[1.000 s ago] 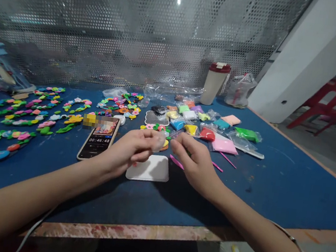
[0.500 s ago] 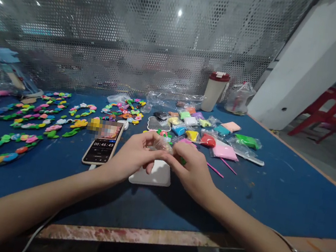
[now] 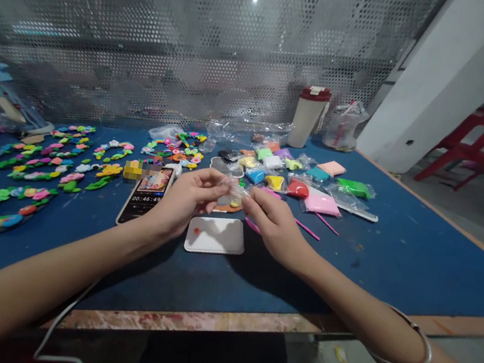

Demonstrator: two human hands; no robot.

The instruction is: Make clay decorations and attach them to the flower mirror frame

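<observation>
My left hand [image 3: 191, 198] and my right hand [image 3: 274, 223] pinch a small crumpled clear plastic bag [image 3: 236, 189] between them, above the blue table. What the bag contains, if anything, I cannot make out. Below the hands lies a white rectangular board [image 3: 215, 238] with a small orange-red dab [image 3: 197, 231] at its left. Just behind the bag, a partly hidden piece with colourful clay shapes [image 3: 227, 208] rests on the table. Pink clay tools [image 3: 307, 229] lie to the right of my right hand.
A phone [image 3: 144, 194] running a timer lies left of the board. Rings of colourful clay flowers [image 3: 1, 212] spread across the left. Bagged clay, including a pink packet [image 3: 321, 202], sits behind right, near a white comb [image 3: 358, 212]. A tumbler [image 3: 308, 118] stands at the back.
My hands met at the bag and now hold it stretched a little between them, slightly higher. The orange-red dab on the white board now shows clearly.
</observation>
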